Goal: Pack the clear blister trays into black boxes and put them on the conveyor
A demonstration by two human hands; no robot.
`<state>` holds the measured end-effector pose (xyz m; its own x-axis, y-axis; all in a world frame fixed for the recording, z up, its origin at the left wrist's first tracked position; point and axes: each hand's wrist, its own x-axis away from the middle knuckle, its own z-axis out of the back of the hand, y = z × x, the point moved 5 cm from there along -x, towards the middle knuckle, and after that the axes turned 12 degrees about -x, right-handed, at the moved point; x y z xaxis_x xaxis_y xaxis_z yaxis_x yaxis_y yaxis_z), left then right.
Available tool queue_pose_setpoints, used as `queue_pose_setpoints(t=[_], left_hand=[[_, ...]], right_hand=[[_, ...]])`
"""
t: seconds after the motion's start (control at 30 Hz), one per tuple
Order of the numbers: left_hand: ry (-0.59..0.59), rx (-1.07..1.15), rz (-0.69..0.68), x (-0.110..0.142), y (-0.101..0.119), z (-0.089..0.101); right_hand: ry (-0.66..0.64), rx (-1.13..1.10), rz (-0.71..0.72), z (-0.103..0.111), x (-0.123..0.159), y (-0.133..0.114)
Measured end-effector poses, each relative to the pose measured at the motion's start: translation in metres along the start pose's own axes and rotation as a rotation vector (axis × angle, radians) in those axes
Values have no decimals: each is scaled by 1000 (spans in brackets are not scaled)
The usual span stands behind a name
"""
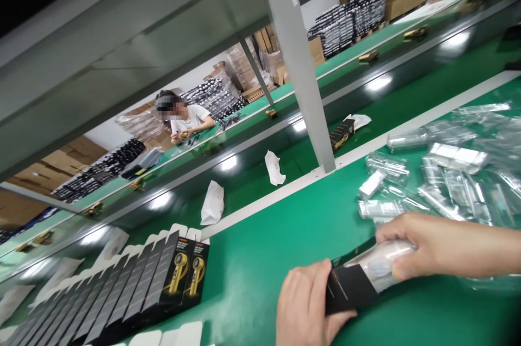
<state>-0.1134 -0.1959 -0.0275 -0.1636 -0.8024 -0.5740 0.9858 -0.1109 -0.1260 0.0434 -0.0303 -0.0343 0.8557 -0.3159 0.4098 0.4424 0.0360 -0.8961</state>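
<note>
In the head view, my left hand [303, 302] is closed around a black printed carton [352, 289] that lies tilted above the green bench. My right hand [421, 245] grips a clear plastic package [378, 266] with something pale inside, its far end at or within the carton's open mouth. How deep it sits is hidden by the carton. Beyond my right hand lies a heap of clear plastic packages [456, 180]. To the left stands a row of black cartons [134, 286] with open white flaps; the end ones show a gold hair dryer.
A grey post [303, 69] rises at the bench edge under a metal shelf [163, 37]. On the green conveyor beyond are white pouches [213, 203] and a black carton [342, 134]. Another person [189, 118] works across the line, where gold parts [368, 57] lie.
</note>
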Motion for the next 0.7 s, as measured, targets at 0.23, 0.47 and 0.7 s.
queue_pose_setpoints(t=[0.23,0.47,0.7], left_hand=[[-68,-30,-83,5,6,-14],[-98,15,-13,-10,-28,-18],[-414,-167,517,-54,-206,-52]], right_hand=[[29,-56,120,-35,-19,7],[45,-162,149,-21,-32,-7],[596,565,276,96,12,-4]])
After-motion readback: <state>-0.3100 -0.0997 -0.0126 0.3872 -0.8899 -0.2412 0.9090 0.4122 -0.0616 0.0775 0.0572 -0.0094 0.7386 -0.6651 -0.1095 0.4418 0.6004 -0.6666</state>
